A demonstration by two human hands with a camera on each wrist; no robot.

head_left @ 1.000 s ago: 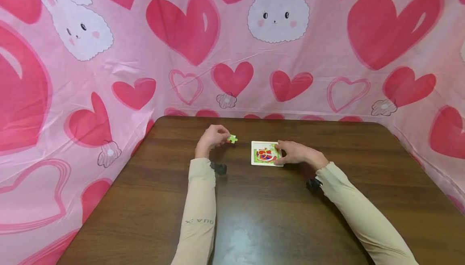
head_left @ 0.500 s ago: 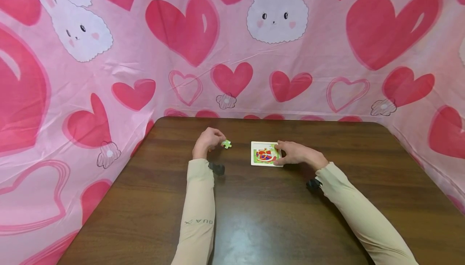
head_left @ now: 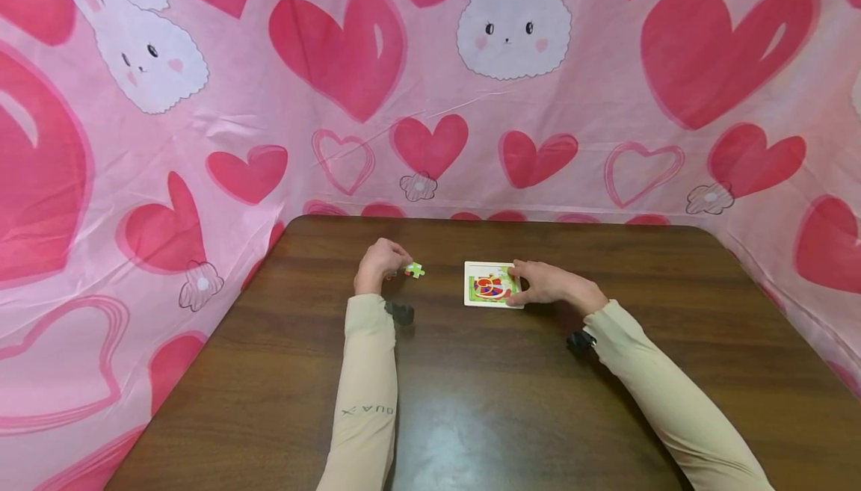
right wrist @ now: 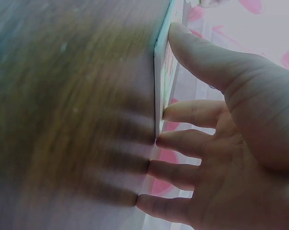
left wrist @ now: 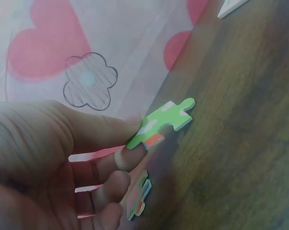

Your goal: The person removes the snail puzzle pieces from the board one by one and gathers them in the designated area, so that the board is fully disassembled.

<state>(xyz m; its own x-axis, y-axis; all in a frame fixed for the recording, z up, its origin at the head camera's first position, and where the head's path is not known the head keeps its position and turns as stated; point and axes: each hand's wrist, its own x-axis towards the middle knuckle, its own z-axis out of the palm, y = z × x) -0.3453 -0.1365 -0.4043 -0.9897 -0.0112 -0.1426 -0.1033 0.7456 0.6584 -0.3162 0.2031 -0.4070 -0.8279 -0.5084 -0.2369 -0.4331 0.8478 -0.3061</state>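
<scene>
My left hand (head_left: 380,262) pinches a green jigsaw puzzle piece (left wrist: 166,120) between thumb and index finger, with white and orange patches on its face. Below the curled lower fingers, a second puzzle piece (left wrist: 138,195) lies on the table, partly hidden by the hand in the head view. To the right sits a small white-framed puzzle board (head_left: 480,267) with a red, blue and green picture. My right hand (head_left: 548,283) rests at its right edge, thumb and index finger spread on the board. In the right wrist view, the other fingertips touch the tabletop beside it.
Both hands work on a dark wood-grain table (head_left: 457,371), near its far side. A pink curtain (head_left: 592,102) with hearts and rabbits hangs behind and at both sides. Dark wrist cameras (head_left: 401,314) sit under each wrist.
My left hand has moved left and a little nearer, carrying the green puzzle piece away from the board. The right hand and the board stay put.
</scene>
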